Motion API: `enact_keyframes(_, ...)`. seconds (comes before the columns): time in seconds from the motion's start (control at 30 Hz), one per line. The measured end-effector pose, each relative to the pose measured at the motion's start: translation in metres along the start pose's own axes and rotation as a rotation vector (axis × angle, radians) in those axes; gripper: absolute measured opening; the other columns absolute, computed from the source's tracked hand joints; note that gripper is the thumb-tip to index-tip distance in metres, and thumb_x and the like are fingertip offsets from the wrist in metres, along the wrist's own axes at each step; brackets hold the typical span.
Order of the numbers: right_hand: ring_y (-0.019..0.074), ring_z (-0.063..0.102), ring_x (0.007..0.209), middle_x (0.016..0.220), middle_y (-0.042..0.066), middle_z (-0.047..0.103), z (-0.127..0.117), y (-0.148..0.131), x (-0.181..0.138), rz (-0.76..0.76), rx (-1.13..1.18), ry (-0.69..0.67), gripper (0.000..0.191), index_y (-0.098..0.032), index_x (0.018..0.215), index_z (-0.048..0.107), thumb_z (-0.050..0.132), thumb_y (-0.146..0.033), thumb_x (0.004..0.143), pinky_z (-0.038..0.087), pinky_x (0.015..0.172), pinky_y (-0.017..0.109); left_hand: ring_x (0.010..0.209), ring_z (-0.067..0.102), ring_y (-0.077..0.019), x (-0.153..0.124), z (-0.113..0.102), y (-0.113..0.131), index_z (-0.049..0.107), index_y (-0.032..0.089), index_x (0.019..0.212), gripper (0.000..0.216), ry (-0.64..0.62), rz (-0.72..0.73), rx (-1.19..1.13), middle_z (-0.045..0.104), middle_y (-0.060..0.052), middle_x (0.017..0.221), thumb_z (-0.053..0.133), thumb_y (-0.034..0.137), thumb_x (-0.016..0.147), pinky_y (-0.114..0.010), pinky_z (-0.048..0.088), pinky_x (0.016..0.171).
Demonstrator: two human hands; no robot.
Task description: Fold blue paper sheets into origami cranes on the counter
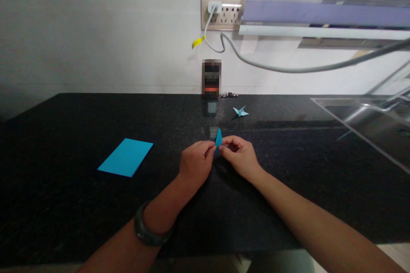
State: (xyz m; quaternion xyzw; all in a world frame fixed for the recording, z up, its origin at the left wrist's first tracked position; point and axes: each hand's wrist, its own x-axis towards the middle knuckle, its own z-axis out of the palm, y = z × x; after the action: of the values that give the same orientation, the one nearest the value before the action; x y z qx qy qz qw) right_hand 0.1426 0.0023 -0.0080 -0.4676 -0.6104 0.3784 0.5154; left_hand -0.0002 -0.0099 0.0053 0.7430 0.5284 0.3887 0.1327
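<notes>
Between my two hands stands a small folded piece of blue paper (218, 137), narrow and pointed at the top. My left hand (197, 158) pinches its left side near the bottom, a dark bangle round that wrist. From the right, my right hand (240, 153) grips the same paper between thumb and fingers. The fingers hide part of its lower end. Beyond the hands, a folded light-blue paper crane (240, 111) rests on the black counter (179, 222). Flat sheets of blue paper (126, 158) lie to the left of my left hand.
A phone-like upright object (212, 77), blurred out, leans at the wall beside a beaded string (229, 94). A grey cable (282, 69) runs from the wall socket (224, 15) across to the right. A metal sink (361, 126) is set into the counter at right.
</notes>
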Motion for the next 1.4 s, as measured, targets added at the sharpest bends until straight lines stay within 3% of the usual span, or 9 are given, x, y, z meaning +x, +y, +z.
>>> enact_keyframes(0.17, 0.0103, 0.056, 0.055, 0.062, -0.001, 0.063, -0.006, 0.002, 0.001, -0.034, 0.022, -0.049, 0.004, -0.017, 0.069, 0.061, 0.059, -0.021, 0.067, 0.046, 0.054, 0.023, 0.081, 0.059, -0.0162, 0.0, -0.001, 0.001, 0.065, 0.018, 0.08, 0.017, 0.002, 0.136, 0.054, 0.066, -0.005, 0.084, 0.048, 0.014, 0.079, -0.029, 0.046, 0.075)
enact_keyframes(0.5, 0.0134, 0.059, 0.068, 0.072, 0.0, 0.066, -0.016, 0.005, 0.005, -0.061, 0.1, -0.153, 0.01, -0.019, 0.076, 0.065, 0.066, -0.025, 0.069, 0.047, 0.07, 0.03, 0.084, 0.06, -0.0158, -0.001, 0.001, 0.002, 0.067, 0.018, 0.077, 0.015, 0.101, 0.253, -0.043, 0.068, -0.005, 0.083, 0.052, 0.015, 0.079, -0.031, 0.046, 0.082)
enact_keyframes(0.67, 0.0121, 0.056, 0.062, 0.067, 0.0, 0.062, -0.016, 0.005, 0.005, -0.062, 0.101, -0.179, 0.01, -0.018, 0.074, 0.063, 0.064, -0.027, 0.071, 0.046, 0.062, 0.027, 0.081, 0.061, -0.0153, -0.001, -0.001, 0.004, 0.065, 0.019, 0.084, 0.014, 0.081, 0.181, -0.043, 0.069, -0.004, 0.084, 0.052, 0.016, 0.078, -0.029, 0.047, 0.078)
enact_keyframes(0.83, 0.0118, 0.055, 0.062, 0.069, 0.0, 0.061, -0.018, 0.003, 0.004, -0.092, 0.087, -0.178, 0.01, -0.018, 0.076, 0.063, 0.064, -0.027, 0.072, 0.045, 0.061, 0.026, 0.085, 0.061, -0.0167, 0.0, -0.001, 0.001, 0.064, 0.017, 0.075, 0.009, 0.064, 0.162, -0.113, 0.068, -0.006, 0.085, 0.055, 0.017, 0.077, -0.031, 0.047, 0.08)
enact_keyframes(0.97, 0.0126, 0.057, 0.065, 0.073, 0.001, 0.063, -0.02, 0.004, 0.004, -0.069, 0.135, -0.233, 0.015, -0.018, 0.078, 0.063, 0.065, -0.031, 0.072, 0.046, 0.064, 0.027, 0.099, 0.058, -0.0189, 0.002, 0.002, -0.003, 0.06, 0.018, 0.074, 0.006, -0.012, 0.099, -0.229, 0.065, -0.008, 0.105, 0.055, 0.015, 0.076, -0.036, 0.045, 0.088)
enact_keyframes(1.07, 0.0121, 0.056, 0.063, 0.071, 0.0, 0.063, -0.021, 0.004, 0.003, -0.037, 0.189, -0.278, 0.018, -0.019, 0.078, 0.062, 0.067, -0.034, 0.071, 0.045, 0.063, 0.027, 0.095, 0.061, -0.0185, 0.002, 0.004, -0.007, 0.058, 0.018, 0.074, 0.004, -0.065, 0.089, -0.37, 0.066, -0.008, 0.101, 0.055, 0.017, 0.076, -0.036, 0.047, 0.084)
enact_keyframes(1.4, 0.0102, 0.052, 0.059, 0.067, -0.001, 0.058, -0.018, 0.002, 0.003, -0.033, 0.209, -0.243, 0.017, -0.019, 0.074, 0.06, 0.065, -0.035, 0.071, 0.043, 0.06, 0.025, 0.076, 0.061, -0.0151, 0.002, 0.002, -0.002, 0.065, 0.018, 0.071, 0.004, 0.098, 0.164, -0.315, 0.066, -0.005, 0.079, 0.061, 0.015, 0.071, -0.029, 0.05, 0.07)
